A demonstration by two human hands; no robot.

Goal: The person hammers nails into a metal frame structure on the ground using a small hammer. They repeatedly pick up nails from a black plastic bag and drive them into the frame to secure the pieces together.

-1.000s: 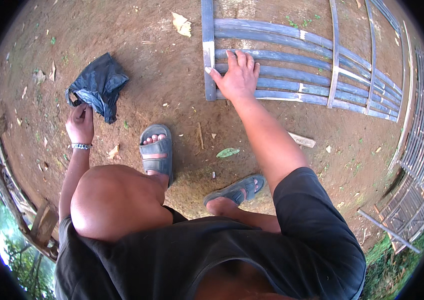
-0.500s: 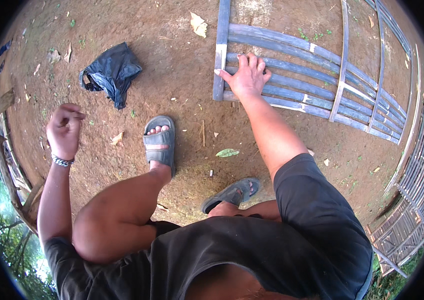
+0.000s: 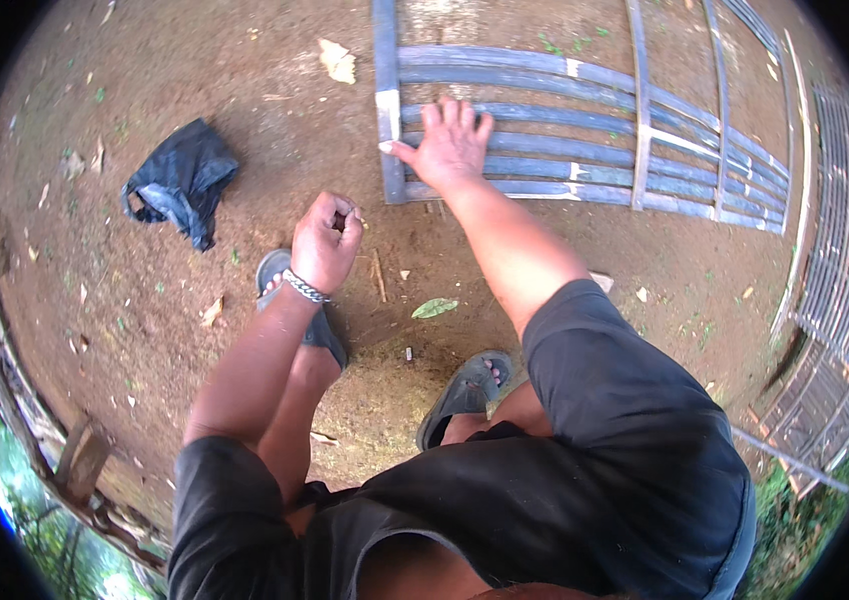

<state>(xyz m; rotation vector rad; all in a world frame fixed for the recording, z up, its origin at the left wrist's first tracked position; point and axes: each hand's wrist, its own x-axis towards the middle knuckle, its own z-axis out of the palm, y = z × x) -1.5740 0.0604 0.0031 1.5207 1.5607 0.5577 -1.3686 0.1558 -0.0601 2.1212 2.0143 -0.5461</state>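
A bamboo slat panel (image 3: 511, 168), greyish-blue, lies on the ground at the upper right, its long slats crossed by several bars. My right hand (image 3: 450, 150) rests on the slats near the panel's left end, fingers spread, the thumb reaching the upright end bar (image 3: 388, 105). Closer to my body, left of that end bar, my left hand (image 3: 325, 245) hovers with its fingers curled; whatever they may hold is hidden. A braided silver bracelet (image 3: 306, 286) circles the left wrist.
A black plastic bag (image 3: 185, 182) lies on the brown soil (image 3: 275, 150) at the left. Dry leaves (image 3: 337, 62) and a green leaf (image 3: 435, 308) are scattered about. More bamboo lattice (image 3: 840, 230) lines the right edge; wooden poles (image 3: 15, 410) border the left. My sandalled feet (image 3: 470, 390) are below.
My left hand has swung right, from beside the bag to near the panel's end, with fingers still curled. My right hand stays on the slats. The whole view has shifted.
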